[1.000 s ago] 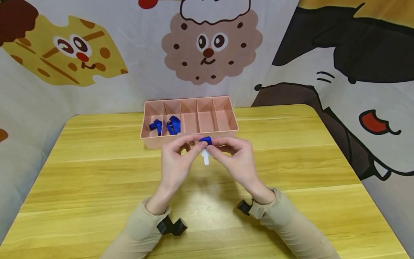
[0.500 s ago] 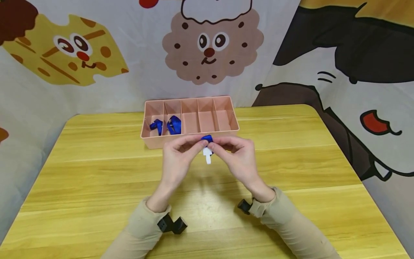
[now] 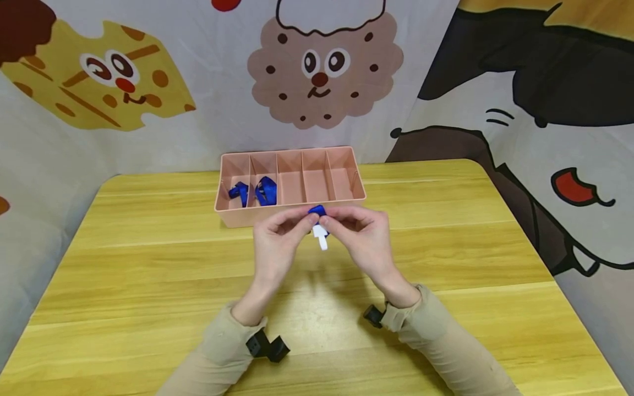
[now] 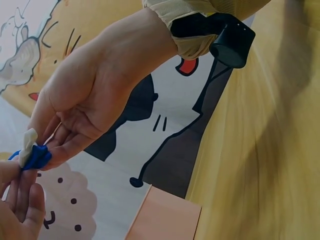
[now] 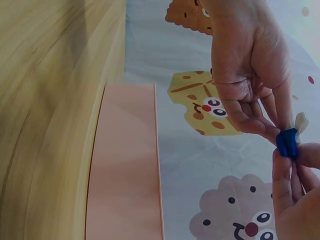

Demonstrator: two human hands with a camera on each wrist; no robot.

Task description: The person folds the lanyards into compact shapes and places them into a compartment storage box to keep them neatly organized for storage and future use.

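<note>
In the head view, a folded-up blue lanyard (image 3: 317, 210) is held just in front of the box, over the table. Its white plastic clip (image 3: 321, 235) hangs below the fingertips, leaning toward the lower right. My left hand (image 3: 277, 245) pinches the lanyard between thumb and fingers from one side. From the other side my right hand (image 3: 364, 242) pinches it too, the two thumbs almost meeting. Both wrist views show the bundled blue strap (image 4: 37, 157) with the white clip (image 5: 301, 121) against it; fingers cover part of the bundle.
A pink divided box (image 3: 289, 215) stands at the table's back edge. Blue lanyards (image 3: 240, 192) (image 3: 266, 191) lie in its two leftmost compartments. Behind the wooden table (image 3: 148, 264) hangs a cartoon-printed cloth (image 3: 208, 55). Each cuff carries a small black camera (image 3: 267, 345).
My left hand and forearm have shifted slightly right. The lanyard has moved a little right and up, and its white clip has swung from nearly vertical to tilted toward the lower right.
</note>
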